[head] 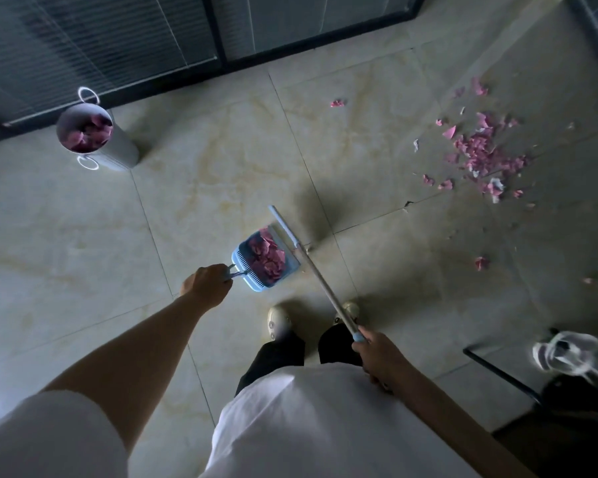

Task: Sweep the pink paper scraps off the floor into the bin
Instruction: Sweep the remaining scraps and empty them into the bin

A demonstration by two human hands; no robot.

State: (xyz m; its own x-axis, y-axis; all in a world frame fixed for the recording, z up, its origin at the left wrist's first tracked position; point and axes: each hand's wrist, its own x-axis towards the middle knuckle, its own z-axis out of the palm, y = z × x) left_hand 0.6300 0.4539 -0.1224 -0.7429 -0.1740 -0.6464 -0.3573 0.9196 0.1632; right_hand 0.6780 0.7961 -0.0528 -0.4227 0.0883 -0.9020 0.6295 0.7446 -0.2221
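Observation:
My left hand [208, 282] grips the handle of a blue dustpan [247, 276] that is loaded with pink paper scraps [268, 253]. My right hand [377, 350] holds the end of a long broom handle [320, 279], whose pale blue head [283, 224] sits just right of the dustpan. A large scatter of pink scraps [480, 153] lies on the tiled floor at the right. A grey cylindrical bin [85, 131] stands at the far left by the wall, with pink scraps inside it.
Stray scraps lie apart from the pile: one [338, 103] near the wall, others [481, 263] closer to my feet. My shoes [278, 320] stand just behind the dustpan. A dark frame and a white shoe [563, 351] are at the lower right. Glass partitions [118, 39] line the back.

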